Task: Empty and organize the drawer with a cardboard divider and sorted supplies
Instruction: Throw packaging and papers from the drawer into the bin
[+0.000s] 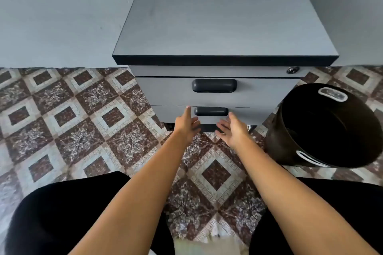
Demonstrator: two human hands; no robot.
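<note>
Drawer nearest your hands is the lower drawer of the grey cabinet, and it sits closed, flush with the front. Its dark handle lies between your two hands. Your left hand is released, fingers straight, with one fingertip up beside the handle's left end; you cannot tell whether it touches the drawer front. Your right hand is also released, fingers spread, just below and to the right of the handle, grasping nothing. Above, the upper drawer is closed too, and a round lock sits at the top right of the front. A black bin stands on the patterned tile floor just to the right of the cabinet. Your knees, in black, frame the bottom edge.
</note>
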